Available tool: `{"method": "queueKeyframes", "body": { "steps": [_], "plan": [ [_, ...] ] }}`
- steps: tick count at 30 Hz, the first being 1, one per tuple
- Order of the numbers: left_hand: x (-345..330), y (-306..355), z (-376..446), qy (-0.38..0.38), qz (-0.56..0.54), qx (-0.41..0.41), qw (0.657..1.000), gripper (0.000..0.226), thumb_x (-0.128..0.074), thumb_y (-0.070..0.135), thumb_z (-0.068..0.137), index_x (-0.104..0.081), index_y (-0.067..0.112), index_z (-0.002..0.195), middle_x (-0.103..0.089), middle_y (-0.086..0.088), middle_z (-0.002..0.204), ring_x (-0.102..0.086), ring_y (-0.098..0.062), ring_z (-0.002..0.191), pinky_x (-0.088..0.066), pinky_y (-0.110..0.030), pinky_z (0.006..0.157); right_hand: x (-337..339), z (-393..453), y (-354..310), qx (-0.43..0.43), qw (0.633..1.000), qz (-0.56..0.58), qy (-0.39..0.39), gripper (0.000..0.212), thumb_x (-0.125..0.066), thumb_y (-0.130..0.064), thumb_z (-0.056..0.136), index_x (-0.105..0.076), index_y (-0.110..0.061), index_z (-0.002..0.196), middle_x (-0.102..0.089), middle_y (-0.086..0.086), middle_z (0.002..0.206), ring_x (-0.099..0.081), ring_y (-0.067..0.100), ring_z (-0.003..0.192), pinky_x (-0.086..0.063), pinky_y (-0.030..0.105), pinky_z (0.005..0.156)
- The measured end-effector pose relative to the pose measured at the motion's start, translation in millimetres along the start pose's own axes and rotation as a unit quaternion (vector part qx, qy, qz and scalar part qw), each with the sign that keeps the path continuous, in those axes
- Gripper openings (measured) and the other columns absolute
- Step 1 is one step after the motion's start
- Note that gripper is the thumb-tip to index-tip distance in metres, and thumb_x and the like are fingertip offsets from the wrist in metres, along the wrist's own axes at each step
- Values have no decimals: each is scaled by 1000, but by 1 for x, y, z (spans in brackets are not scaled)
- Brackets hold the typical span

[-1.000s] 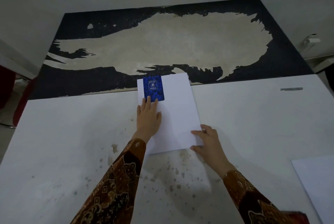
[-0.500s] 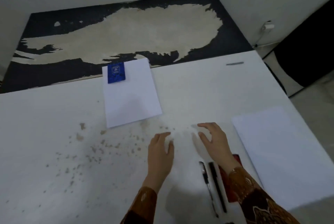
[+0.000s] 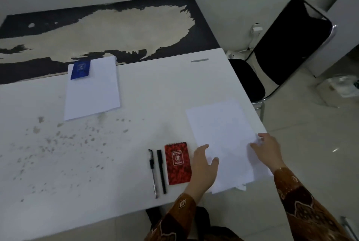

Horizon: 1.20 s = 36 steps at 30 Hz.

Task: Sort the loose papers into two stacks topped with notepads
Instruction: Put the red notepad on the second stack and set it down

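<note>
A white paper stack (image 3: 93, 93) lies at the far left of the white table (image 3: 151, 89), with a blue notepad (image 3: 80, 69) on its far left corner. A second white paper stack (image 3: 225, 137) sits at the table's near right corner. My left hand (image 3: 204, 165) rests with relaxed fingers on that stack's left edge. My right hand (image 3: 268, 149) touches its right edge with spread fingers. A red notepad (image 3: 177, 163) lies on the table just left of my left hand.
Two black pens (image 3: 157, 170) lie side by side left of the red notepad. A black chair (image 3: 287, 46) stands beyond the table's right edge. A dark worn tabletop (image 3: 108, 30) adjoins the far side. Brown stains (image 3: 64, 143) speckle the table's near left.
My hands left the far paper stack and blue notepad and moved right to the second paper stack. The view swung right, bringing the red notepad, pens and chair into sight.
</note>
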<state>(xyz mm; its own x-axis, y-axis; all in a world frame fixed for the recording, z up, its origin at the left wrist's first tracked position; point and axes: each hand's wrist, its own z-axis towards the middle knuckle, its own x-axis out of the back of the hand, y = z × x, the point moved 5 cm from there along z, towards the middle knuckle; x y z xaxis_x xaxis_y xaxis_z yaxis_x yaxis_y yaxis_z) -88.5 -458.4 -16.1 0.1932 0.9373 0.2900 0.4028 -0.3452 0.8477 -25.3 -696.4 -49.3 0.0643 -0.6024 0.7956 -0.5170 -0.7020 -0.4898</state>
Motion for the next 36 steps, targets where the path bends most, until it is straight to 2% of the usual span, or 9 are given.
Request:
{"method": "queueKeyframes", "body": {
  "steps": [3,8,11,13,18,23,30,34,36],
  "plan": [
    [-20,-4,-1,39,-20,50,998,53,-51,20,95,-31,14,144,-31,-4,149,-28,-17,138,-23,-27,112,1,4,3,12,999,32,-22,47,-68,-14,83,-52,1,124,-58,23,120,-56,37,109,-44,40,92],
    [-29,-10,-1,77,-3,63,995,51,-51,19,95,-33,14,142,-40,-8,143,-37,-23,132,-30,-30,108,2,13,4,-22,997,65,-42,43,-70,-17,81,-56,4,116,-61,23,113,-57,35,107,-46,39,90],
    [-34,-12,0,75,21,71,994,52,-52,22,93,-33,16,141,-43,-14,135,-46,-28,120,-40,-41,103,7,17,-1,-39,993,82,-77,22,-70,-14,79,-65,6,86,-60,23,82,-61,33,78,-46,33,64],
    [-37,-10,-1,75,25,75,994,51,-52,21,93,-34,14,140,-40,-14,136,-45,-28,121,-42,-42,102,6,22,-1,-46,989,93,-103,17,-70,-16,80,-63,0,83,-60,14,81,-56,24,68,-40,25,52],
    [-39,-8,-1,83,38,69,993,48,-51,17,93,-35,10,138,-39,-13,136,-41,-27,124,-40,-38,104,3,37,0,-54,988,79,-123,21,-69,-18,80,-57,-2,83,-58,12,87,-57,28,81,-44,30,65],
    [-39,-7,-3,83,60,68,992,46,-51,16,93,-38,8,136,-42,-14,132,-46,-29,120,-42,-38,101,5,44,-1,-43,988,64,-133,33,-70,-20,80,-60,2,103,-58,14,93,-57,29,84,-45,29,62],
    [-41,-8,-4,82,77,58,992,44,-51,15,93,-39,7,134,-39,-12,133,-48,-30,118,-43,-40,101,-1,41,-5,-36,986,53,-154,37,-68,-22,82,-58,4,106,-59,15,100,-59,31,90,-44,28,63],
    [-42,-11,-3,78,78,54,992,43,-51,16,93,-39,8,134,-38,-13,135,-48,-31,119,-44,-41,101,-4,39,-7,-39,980,104,-164,46,-67,-21,83,-52,3,119,-58,16,117,-57,34,108,-49,37,85],
    [-42,-13,-2,77,75,53,993,43,-51,16,93,-39,9,134,-37,-14,138,-47,-33,121,-44,-43,101,-4,35,-11,-16,977,109,-183,40,-61,-19,87,-53,-1,121,-58,15,122,-56,33,110,-47,39,92]
  ]
}}
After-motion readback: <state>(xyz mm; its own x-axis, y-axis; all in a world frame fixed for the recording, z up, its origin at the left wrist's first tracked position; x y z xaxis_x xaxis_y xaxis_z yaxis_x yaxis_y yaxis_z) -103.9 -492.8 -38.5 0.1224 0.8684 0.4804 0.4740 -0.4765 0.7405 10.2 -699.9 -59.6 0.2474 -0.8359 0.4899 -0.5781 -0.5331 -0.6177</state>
